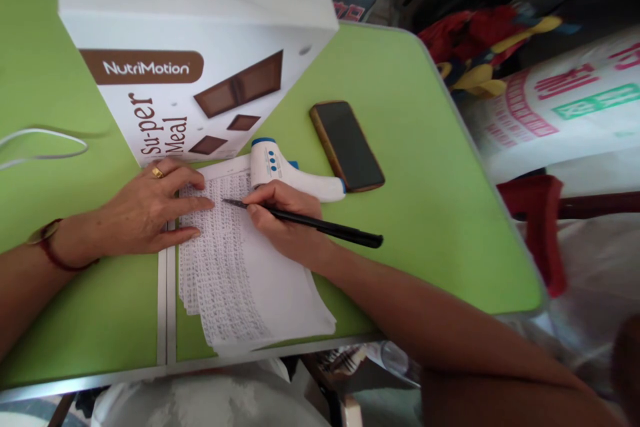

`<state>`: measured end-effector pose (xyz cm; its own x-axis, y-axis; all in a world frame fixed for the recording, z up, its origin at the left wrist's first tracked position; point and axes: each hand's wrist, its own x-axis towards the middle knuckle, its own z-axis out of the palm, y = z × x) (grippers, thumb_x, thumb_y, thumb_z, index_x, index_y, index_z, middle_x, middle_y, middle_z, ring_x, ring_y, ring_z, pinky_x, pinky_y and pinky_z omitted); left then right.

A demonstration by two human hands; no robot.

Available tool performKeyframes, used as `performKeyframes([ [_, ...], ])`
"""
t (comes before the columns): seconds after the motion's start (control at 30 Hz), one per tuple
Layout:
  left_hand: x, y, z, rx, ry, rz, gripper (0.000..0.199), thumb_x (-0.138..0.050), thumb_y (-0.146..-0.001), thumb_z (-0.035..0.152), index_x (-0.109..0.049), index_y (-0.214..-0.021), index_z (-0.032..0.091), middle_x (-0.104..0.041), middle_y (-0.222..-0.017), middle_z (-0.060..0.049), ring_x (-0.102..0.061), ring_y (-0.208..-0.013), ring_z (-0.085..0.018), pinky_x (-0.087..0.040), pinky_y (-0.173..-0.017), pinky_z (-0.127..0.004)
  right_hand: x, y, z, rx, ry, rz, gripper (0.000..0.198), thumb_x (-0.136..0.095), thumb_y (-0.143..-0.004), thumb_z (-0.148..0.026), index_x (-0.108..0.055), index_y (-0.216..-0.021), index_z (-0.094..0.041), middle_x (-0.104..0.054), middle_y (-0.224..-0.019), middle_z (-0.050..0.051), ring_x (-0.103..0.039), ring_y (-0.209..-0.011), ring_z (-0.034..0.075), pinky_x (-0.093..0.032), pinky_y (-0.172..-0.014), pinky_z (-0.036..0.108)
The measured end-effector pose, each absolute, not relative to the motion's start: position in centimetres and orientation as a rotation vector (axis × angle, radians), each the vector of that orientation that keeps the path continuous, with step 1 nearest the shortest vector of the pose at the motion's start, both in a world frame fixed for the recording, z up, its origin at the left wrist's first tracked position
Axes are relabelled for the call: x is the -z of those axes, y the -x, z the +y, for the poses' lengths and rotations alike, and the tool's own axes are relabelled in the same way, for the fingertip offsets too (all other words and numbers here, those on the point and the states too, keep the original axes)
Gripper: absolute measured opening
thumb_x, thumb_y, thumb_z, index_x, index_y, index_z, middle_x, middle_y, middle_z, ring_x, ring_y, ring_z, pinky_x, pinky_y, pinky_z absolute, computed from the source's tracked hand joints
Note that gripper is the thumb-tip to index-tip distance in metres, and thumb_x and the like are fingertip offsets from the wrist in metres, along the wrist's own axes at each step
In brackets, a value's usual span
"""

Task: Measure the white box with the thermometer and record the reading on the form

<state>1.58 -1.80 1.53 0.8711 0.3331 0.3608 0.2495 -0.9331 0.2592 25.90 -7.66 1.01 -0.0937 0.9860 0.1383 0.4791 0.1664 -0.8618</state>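
— What are we seeing nearest us, at the bottom centre of the frame?

— We are looking at a stack of papers (235, 273) lying on the green table (425, 147), its lines already filled with small writing.

— And the hands?

— We are pressing the left hand (150, 210) flat and open on the papers' left edge, a ring on one finger. We are gripping a black pen (310, 221) in the right hand (285, 220), fingers closed round it, its tip touching the sheet.

— Further up?

— We are seeing a white and blue thermometer (285, 173) just beyond the right hand, a dark phone (347, 145) beside it, and a big white box (190, 47) filling the upper left.
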Motion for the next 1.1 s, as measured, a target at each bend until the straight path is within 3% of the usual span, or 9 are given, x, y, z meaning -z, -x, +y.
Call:
performKeyframes([
  [0.87, -1.32, -1.41, -1.66, -0.604, -2.858, 0.46, 0.031, -0.054, -0.098, 0.039, -0.061, -0.121, 0.02, -0.058, -0.117, -0.014, -0.05, -0.111, -0.03, -0.048, -0.096, -0.051, -0.92, -25.84, -7.79, -0.756, 1.399, -1.711, 0.007, -0.055, -0.072, -0.017, -0.059, -0.073, -0.022, -0.06, -0.058, -0.005, -0.047, -0.05, 0.009, -0.039, -0.049, 0.023],
  [1.1, -1.2, -1.43, -1.65, -0.614, -2.85, 0.461, 0.031, -0.055, -0.097, 0.039, -0.063, -0.119, 0.019, -0.059, -0.117, -0.014, -0.05, -0.11, -0.031, -0.049, -0.096, -0.052, -1.16, -25.82, -7.69, -0.796, 1.361, -1.665, 0.006, -0.054, -0.072, -0.021, -0.06, -0.07, -0.021, -0.056, -0.053, -0.005, -0.043, -0.045, 0.008, -0.034, -0.044, 0.022],
])
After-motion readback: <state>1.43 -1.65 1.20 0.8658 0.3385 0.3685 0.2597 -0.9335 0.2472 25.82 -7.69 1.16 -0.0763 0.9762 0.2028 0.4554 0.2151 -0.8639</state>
